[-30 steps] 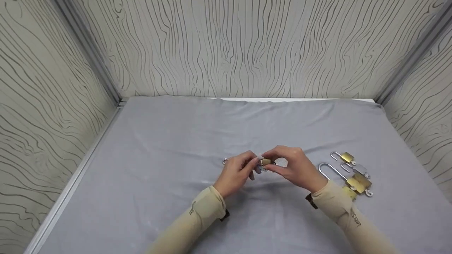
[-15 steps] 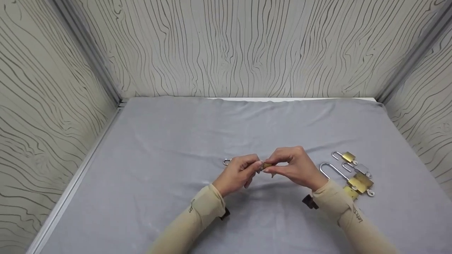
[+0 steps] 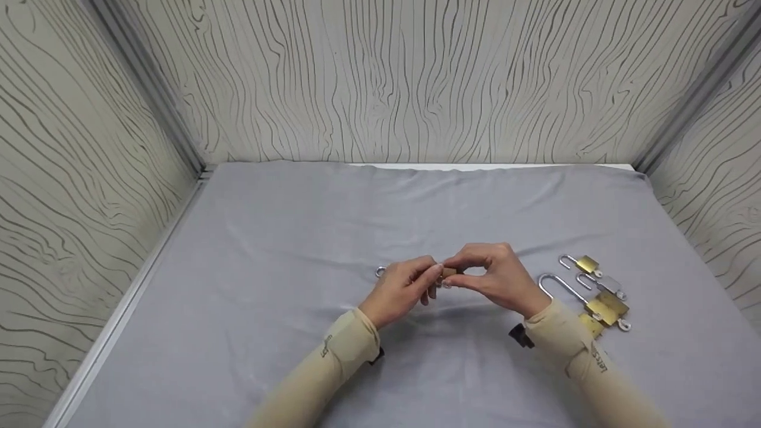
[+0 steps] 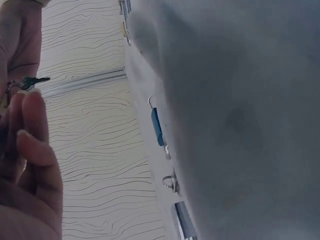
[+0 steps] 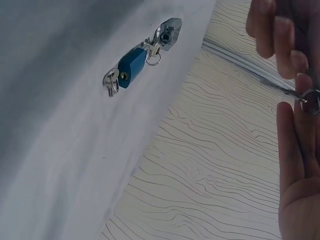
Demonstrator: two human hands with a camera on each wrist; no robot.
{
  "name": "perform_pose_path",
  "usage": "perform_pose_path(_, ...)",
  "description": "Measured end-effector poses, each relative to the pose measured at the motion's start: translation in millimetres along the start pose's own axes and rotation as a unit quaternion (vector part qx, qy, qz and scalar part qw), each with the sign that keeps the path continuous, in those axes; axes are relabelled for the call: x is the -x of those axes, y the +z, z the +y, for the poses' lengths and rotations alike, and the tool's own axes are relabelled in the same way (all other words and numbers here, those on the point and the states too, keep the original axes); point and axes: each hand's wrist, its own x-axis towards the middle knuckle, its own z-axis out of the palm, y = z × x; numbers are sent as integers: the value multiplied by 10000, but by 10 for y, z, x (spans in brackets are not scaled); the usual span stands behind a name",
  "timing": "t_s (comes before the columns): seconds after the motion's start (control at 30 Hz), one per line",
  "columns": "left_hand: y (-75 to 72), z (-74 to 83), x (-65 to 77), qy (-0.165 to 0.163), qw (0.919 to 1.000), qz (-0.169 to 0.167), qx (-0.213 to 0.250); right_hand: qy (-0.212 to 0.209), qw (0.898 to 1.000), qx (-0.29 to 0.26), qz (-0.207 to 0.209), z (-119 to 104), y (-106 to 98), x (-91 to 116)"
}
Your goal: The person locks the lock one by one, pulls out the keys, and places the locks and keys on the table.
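Note:
In the head view my right hand [image 3: 493, 276] pinches a small brass padlock [image 3: 450, 273] between thumb and fingers. My left hand [image 3: 399, 288] meets it from the left, thumb and index finger pinching at the padlock's left end, where its key sits, mostly hidden by the fingertips. A second dark key [image 4: 34, 81] hangs on a ring beside the fingers in the left wrist view. That key's ring [image 5: 310, 100] also shows in the right wrist view. Past my left hand, a padlock shackle [image 3: 380, 271] pokes out on the grey cloth.
Several open padlocks lie at the right, including a small brass one [image 3: 587, 264] and a long-shackled one [image 3: 605, 310], with keys. A blue padlock [image 5: 132, 66] and a silver padlock [image 5: 171, 32] lie on the cloth. Patterned walls [image 3: 380, 83] enclose the table.
Both hands stay at the same spot. My fingers have shifted round the brass padlock, first coming closer over it, then baring more of its body.

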Motion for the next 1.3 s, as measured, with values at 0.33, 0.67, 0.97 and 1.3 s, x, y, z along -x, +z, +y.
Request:
perform_pose_path(0.33, 9, -4, -6, 85, 9999, 70, 33, -79, 9998, 126, -115, 2, 23, 3)
perform_pose_path(0.67, -42, 12, 3, 217, 9997, 64, 117, 571, 9964, -397, -484, 45, -58, 52)
perform_pose_path(0.97, -36, -21, 34, 162, 9995, 228, -137, 1039, 9914, -411, -686, 96, -70, 84)
perform_pose_path(1.3, -148, -43, 34, -91, 9974, 703, -139, 1297, 9891, 661, -242, 155, -298, 145)
